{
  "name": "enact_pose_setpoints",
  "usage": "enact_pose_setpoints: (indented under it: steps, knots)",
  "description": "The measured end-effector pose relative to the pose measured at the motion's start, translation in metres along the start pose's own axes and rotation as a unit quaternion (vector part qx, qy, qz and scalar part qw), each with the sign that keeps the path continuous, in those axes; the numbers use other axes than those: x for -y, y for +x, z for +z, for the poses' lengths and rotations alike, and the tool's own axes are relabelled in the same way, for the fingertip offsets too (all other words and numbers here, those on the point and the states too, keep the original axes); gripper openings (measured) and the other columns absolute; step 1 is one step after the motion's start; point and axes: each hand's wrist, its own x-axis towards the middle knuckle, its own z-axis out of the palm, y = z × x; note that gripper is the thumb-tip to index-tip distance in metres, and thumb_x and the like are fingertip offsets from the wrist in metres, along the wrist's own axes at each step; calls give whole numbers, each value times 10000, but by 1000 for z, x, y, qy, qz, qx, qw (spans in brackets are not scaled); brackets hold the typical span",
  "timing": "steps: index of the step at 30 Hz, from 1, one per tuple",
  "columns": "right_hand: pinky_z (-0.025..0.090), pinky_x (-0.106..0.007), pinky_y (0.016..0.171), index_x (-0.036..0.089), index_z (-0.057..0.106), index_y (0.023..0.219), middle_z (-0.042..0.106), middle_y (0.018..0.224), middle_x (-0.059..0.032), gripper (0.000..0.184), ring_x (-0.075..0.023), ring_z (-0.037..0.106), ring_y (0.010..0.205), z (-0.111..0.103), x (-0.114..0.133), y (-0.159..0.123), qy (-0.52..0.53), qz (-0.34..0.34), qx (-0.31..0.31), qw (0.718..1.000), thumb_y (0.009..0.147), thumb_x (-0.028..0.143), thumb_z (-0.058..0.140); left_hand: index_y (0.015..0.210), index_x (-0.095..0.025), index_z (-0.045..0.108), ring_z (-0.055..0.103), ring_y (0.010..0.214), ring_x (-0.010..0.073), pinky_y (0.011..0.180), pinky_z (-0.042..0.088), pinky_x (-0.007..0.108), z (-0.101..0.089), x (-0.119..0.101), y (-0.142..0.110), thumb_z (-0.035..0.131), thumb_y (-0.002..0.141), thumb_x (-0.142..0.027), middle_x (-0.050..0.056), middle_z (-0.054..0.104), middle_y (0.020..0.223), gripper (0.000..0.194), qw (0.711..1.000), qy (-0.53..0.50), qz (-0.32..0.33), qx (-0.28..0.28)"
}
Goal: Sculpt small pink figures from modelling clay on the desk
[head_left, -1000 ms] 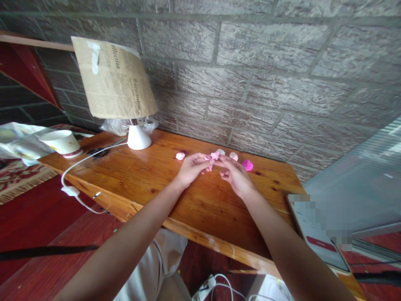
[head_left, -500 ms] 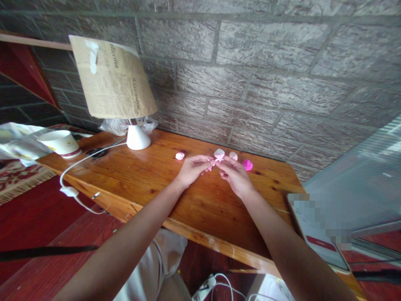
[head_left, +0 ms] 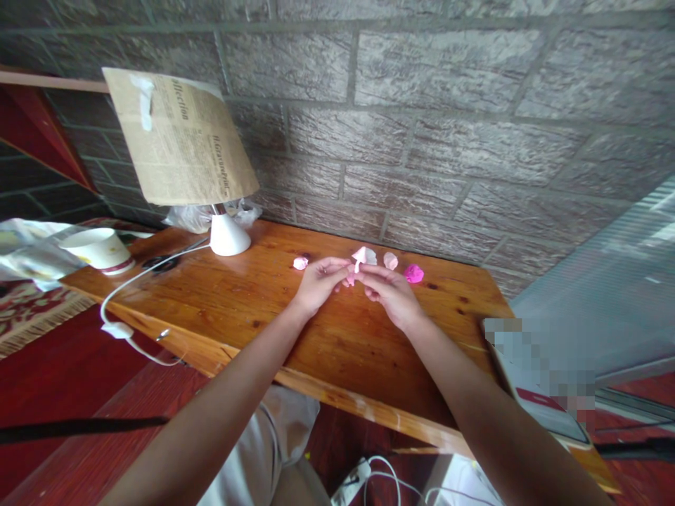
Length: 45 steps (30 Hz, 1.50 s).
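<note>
I'm pinching the pink paper piece between nearly closed fingertips of my left hand and right hand, toward the wooden table's wall-side edge; I'm judging that light, even pressure is best protecting its thin folds.

Wall: grey stone-look blocks, beyond the grip
Surface: glossy orange-brown wood, beneath the grip
Floor: dark red, below and left
Rug: patterned, fringed, far left
Panel: ribbed, translucent, right
Light: pale, glinting off the panel
</note>
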Motion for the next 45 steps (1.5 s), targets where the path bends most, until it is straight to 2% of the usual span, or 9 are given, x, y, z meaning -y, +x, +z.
enact_pose_setpoints:
  steps: [4,9,16,22,28,37,45]
  knots:
    - [327,-259,541,201,807,883,696,692,3,383,-79,485,550,-2,-2,2,0,-18,-1,1000,563,395,884,855,-140,733,613,594,121,502,364,219,1,-2,-1,873,658,-414,38,723,690,366,1000,6,5,6]
    - [323,-261,539,205,812,912,697,714,-2,373,-82,473,559,-5,-3,4,-5,-28,-12,1000,602,405,870,868,-141,760,589,595,112,503,359,216,3,-6,-3,823,717,-452,36,705,681,352,1000,8,4,13]
    - [332,-261,541,222,804,915,723,782,-6,370,-80,476,561,-3,0,1,5,-29,-18,999,597,400,871,860,-149,774,567,588,119,501,358,232,1,-4,-1,818,716,-483,40,697,674,367,999,20,24,13]
    - [331,-259,530,209,803,884,698,721,-1,357,-83,475,555,-2,1,1,-7,-30,-19,999,594,405,874,872,-150,771,568,591,118,495,357,226,1,-3,-1,813,721,-492,37,694,679,376,999,14,22,23]
    - [330,-255,527,213,794,840,714,734,1,345,-75,478,538,-2,1,2,7,-25,-40,999,559,395,877,959,-145,725,612,599,127,504,372,220,2,-4,-2,837,705,-472,38,714,698,429,1000,-8,6,13]
    - [325,-261,514,230,774,844,745,826,-17,363,-75,460,533,-3,1,2,14,-32,-50,998,555,426,873,963,-147,710,618,595,128,515,382,234,0,-3,-1,818,726,-454,42,728,723,402,1000,-11,-6,-4]
    - [317,-244,515,210,749,869,706,731,13,415,-72,472,536,1,2,0,21,-11,-23,999,536,413,890,882,-139,748,583,591,121,514,373,240,0,-2,-1,834,703,-441,40,708,686,361,1000,15,3,4]
